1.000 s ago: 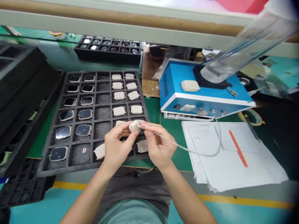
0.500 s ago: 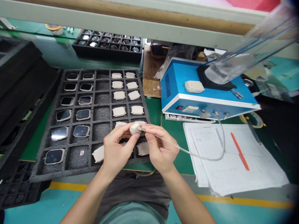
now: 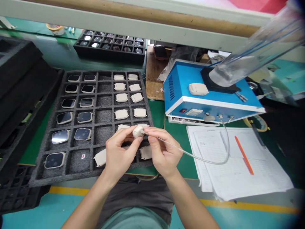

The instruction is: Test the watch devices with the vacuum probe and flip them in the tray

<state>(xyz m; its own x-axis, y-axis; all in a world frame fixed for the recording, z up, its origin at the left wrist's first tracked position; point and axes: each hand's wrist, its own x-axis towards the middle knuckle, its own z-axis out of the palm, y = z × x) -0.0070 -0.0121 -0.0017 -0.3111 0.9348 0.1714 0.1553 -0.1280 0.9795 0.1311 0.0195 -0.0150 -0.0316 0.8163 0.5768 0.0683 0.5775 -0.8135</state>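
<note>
Pale case (image 3: 137,131) still between fingers (image 3: 134,144)

Small cream watch case (image 3: 137,131), tilted above foam tray (image 3: 79,160)

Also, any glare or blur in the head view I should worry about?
Head view: white glare on the leftmost-column watch, second row from the near edge; head view: clear cylinder hazy toward the top right corner, lower right corner dark; head view: left hand and cream case readable, print on papers not.
</note>
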